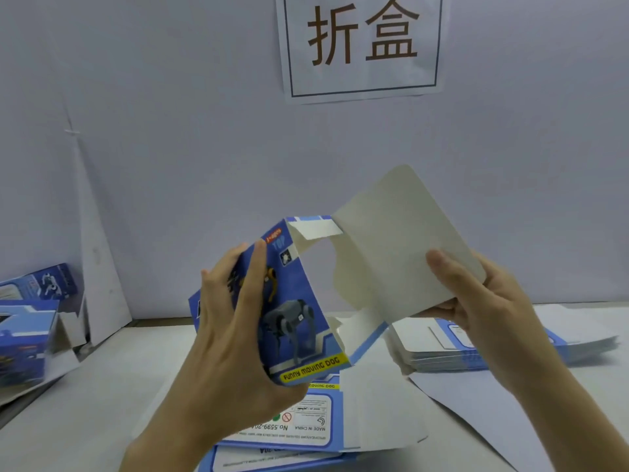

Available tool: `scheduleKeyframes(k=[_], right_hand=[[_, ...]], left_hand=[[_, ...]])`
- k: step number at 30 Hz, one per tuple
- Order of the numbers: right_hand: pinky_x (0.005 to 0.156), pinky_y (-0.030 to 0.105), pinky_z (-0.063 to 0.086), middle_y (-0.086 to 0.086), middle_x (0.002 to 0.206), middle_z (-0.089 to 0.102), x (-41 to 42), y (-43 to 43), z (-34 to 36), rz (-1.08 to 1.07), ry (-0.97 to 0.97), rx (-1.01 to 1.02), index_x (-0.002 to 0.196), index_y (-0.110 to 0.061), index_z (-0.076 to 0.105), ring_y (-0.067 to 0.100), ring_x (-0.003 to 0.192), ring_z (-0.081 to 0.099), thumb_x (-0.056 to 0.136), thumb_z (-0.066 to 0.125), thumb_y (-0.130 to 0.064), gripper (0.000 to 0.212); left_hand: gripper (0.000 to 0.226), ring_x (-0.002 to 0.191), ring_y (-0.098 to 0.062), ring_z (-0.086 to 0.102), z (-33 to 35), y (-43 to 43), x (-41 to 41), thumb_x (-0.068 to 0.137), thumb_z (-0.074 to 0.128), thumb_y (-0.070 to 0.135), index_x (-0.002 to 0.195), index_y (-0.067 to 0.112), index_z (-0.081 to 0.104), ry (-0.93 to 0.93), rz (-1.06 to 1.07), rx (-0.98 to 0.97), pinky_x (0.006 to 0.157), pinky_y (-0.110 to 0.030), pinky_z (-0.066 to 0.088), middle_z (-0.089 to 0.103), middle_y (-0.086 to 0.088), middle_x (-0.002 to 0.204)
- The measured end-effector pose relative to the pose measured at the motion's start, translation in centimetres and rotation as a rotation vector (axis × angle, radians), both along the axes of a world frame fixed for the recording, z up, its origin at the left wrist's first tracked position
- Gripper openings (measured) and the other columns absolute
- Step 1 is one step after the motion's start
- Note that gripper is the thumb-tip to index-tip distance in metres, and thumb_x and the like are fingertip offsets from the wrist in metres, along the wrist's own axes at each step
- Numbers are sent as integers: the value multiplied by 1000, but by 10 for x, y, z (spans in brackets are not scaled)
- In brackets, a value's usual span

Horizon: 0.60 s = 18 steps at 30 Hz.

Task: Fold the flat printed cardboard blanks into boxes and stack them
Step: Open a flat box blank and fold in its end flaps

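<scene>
The left hand (235, 321) covers much of the printed front of the half-folded box (299, 301), hiding the forward half of the pictured robot dog. Mostly the thumb of the right hand (476, 301) shows on the grey flap (391, 240); its fingers lie largely behind the card. That hand partly hides the pile of flat blanks (442, 352). Folded boxes (27, 335) are cut by the left edge, the wall sign (364, 46) by the top. Small print on the loose blanks (306, 424) underneath is blurred.

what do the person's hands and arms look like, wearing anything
Both are bare. The left hand and right hand show no gloves, rings or watch, and the visible nails look short and unpainted. No sleeve shows on the left forearm or right forearm.
</scene>
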State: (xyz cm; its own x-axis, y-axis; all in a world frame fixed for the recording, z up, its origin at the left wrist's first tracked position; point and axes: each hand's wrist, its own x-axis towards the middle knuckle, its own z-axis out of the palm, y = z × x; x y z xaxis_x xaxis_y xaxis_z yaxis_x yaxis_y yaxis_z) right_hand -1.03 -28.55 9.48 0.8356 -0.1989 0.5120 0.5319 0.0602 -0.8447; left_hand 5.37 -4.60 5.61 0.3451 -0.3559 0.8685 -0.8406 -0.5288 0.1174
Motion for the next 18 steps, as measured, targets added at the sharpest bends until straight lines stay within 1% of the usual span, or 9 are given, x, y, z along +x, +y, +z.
scheduleKeyframes(k=[4,6,8,9,11,12,13,15,18], right_hand=[[55,25,56,1,78,72,17,11,-14,41,58,414,94,-12,66,13,67,67,72,62,-26,27],[60,28,58,6,84,73,25,16,-22,174,216,653,99,-9,67,16,71,70,69,64,-21,32],[76,35,57,13,92,70,28,24,-28,446,454,785,102,-7,69,23,79,68,65,73,-12,37],[74,35,57,14,89,68,29,30,-31,560,537,800,95,-6,70,25,76,67,56,82,-6,41],[55,29,55,10,70,62,32,29,-38,582,625,794,75,-5,69,23,56,64,28,92,2,53],[53,27,51,10,66,62,32,27,-39,547,656,758,71,-4,69,21,55,63,28,91,0,49],[57,23,45,11,69,64,31,24,-38,487,680,728,71,-2,70,20,61,62,38,87,-3,37],[55,20,36,12,82,67,30,18,-32,349,658,727,83,-1,72,19,74,58,59,73,-8,25],[31,18,33,4,67,61,26,5,-23,97,460,592,85,-9,62,11,49,52,82,63,-14,6]], left_hand=[[124,134,-27,35,1,3,-3,56,75,55,153,26,4,-47,1,32,90,-40,53,15,-3,148],[118,133,-28,38,6,-4,-4,54,75,63,150,23,21,-13,1,17,94,-48,51,26,-3,144],[90,128,-36,45,9,-16,-11,51,59,86,121,30,52,97,-14,-57,100,-55,44,50,-1,119],[80,128,-36,46,12,-23,-16,52,54,88,113,36,55,143,11,-133,101,-58,41,53,1,112],[92,134,-28,37,4,-25,-19,58,61,71,139,32,40,129,-24,37,98,-61,43,39,-3,135],[106,137,-24,33,-2,-23,-17,59,65,66,149,31,22,42,0,105,94,-61,46,25,-5,145],[112,137,-23,32,-5,-18,-17,61,66,64,152,33,9,22,-6,133,91,-59,49,16,-3,149],[113,138,-29,32,-3,-9,-14,63,68,62,151,37,2,53,-25,95,88,-54,53,10,-2,151],[113,140,-31,28,6,-4,-12,62,70,59,152,34,5,45,-12,67,91,-61,48,8,0,153]])
